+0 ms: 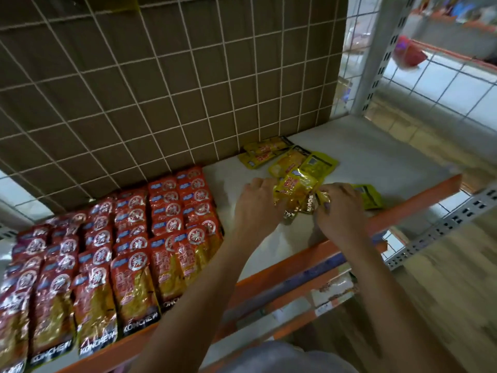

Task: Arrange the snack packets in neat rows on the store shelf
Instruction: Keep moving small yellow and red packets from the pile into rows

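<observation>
The shelf (363,154) has a white board with an orange front edge; its right half lies bare. Red packets (115,251) fill the left in overlapping rows up to the mesh back (161,76). Yellow packets (290,160) lie loose mid-shelf. Both hands, left (255,208) and right (341,211), pinch 1 yellow bundle (298,192) near the front edge.

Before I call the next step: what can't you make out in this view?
- Yellow packets between the left hand and right hand: count hidden by the fingers; head view.
- Red packets: leftmost rows cut off by the frame edge.
- Lower shelf labels: blurred, unreadable.
</observation>
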Tool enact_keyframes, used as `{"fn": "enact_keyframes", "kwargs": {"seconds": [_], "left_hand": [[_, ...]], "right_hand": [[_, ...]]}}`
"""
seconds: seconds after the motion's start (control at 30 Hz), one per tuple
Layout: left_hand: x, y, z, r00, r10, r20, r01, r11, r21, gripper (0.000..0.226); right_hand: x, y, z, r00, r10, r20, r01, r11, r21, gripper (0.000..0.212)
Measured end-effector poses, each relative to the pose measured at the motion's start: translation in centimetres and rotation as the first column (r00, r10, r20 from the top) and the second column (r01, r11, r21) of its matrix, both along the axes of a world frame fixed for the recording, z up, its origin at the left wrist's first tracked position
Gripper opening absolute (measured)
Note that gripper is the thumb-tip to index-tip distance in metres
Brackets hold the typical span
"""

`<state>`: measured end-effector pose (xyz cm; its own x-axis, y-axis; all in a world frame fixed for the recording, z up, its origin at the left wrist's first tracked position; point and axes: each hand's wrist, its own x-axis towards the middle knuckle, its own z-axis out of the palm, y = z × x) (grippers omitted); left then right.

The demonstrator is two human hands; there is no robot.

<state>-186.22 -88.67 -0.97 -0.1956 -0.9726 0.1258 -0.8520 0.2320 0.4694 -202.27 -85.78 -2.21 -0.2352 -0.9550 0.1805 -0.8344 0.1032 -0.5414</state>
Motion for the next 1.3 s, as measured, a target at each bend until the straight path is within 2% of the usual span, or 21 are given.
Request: {"fn": "enact_keyframes", "kwargs": {"seconds": [0.07, 0.17, 0.27, 0.4, 0.5, 0.57, 0.67, 0.73, 0.87, 1.03, 1.13, 1.23, 1.3], "left_hand": [[-1.7, -0.7, -0.2, 0.998, -0.024, 0.064, 0.022, 0.999, 0.024, 0.053], [-3.6, -1.3, -0.7, 0.987, -0.017, 0.163, 0.004, 0.997, 0.080, 0.066], [-4.8, -1.7, -1.1, 0.968, 0.029, 0.249, -0.050, 0.996, 0.078, 0.070], [-5.3, -1.7, -1.0, 0.950, 0.084, 0.300, -0.112, 0.991, 0.076, 0.063], [-5.5, -1.8, -0.5, 0.954, 0.084, 0.288, -0.105, 0.993, 0.058, 0.043], [-5.2, -1.6, 0.2, 0.963, 0.124, 0.239, -0.134, 0.991, 0.026, 0.045], [-3.8, -0.9, 1.0, 0.991, 0.133, 0.027, -0.133, 0.991, 0.029, 0.050], [-2.5, 0.0, 1.4, 0.977, 0.133, -0.166, -0.126, 0.991, 0.051, 0.042], [0.8, 1.9, 1.5, 0.859, 0.181, -0.480, -0.134, 0.982, 0.130, 0.030], [7.3, 5.9, 2.3, 0.681, 0.236, -0.693, -0.110, 0.969, 0.222, 0.019], [12.2, 9.2, 2.9, 0.499, 0.285, -0.818, -0.092, 0.956, 0.277, 0.016], [17.3, 12.6, 3.3, 0.278, 0.400, -0.873, -0.080, 0.916, 0.394, 0.016], [21.1, 15.1, 3.0, 0.189, 0.406, -0.894, -0.049, 0.913, 0.405, 0.019]], "right_hand": [[-2.3, -0.8, 0.3, 0.998, 0.011, -0.058, -0.005, 0.996, 0.094, 0.051], [-5.3, -1.7, 0.5, 0.990, 0.081, -0.119, -0.037, 0.942, 0.334, 0.071], [-6.9, -2.4, -0.1, 0.979, 0.173, -0.107, -0.109, 0.892, 0.440, 0.080], [-7.8, -3.2, -1.0, 0.965, 0.220, -0.146, -0.145, 0.902, 0.406, 0.076], [-7.8, -3.1, -1.3, 0.959, 0.219, -0.180, -0.155, 0.936, 0.315, 0.059], [-7.6, -2.6, -1.0, 0.969, 0.156, -0.192, -0.113, 0.970, 0.213, 0.048], [-7.0, -1.7, 0.0, 0.988, 0.069, -0.137, -0.061, 0.996, 0.058, 0.035], [-6.3, -1.0, 0.8, 0.999, 0.039, 0.003, -0.039, 0.999, -0.007, 0.019], [-3.1, 1.2, 2.2, 0.943, 0.085, 0.323, -0.074, 0.996, -0.047, 0.010], [3.5, 4.2, 2.8, 0.755, 0.171, 0.633, -0.193, 0.981, -0.034, 0.011], [8.3, 6.2, 3.4, 0.627, 0.218, 0.748, -0.264, 0.963, -0.060, 0.019], [13.5, 8.5, 3.7, 0.509, 0.231, 0.829, -0.334, 0.941, -0.056, 0.018], [17.2, 10.1, 3.8, 0.436, 0.229, 0.870, -0.362, 0.930, -0.064, 0.019]]}}
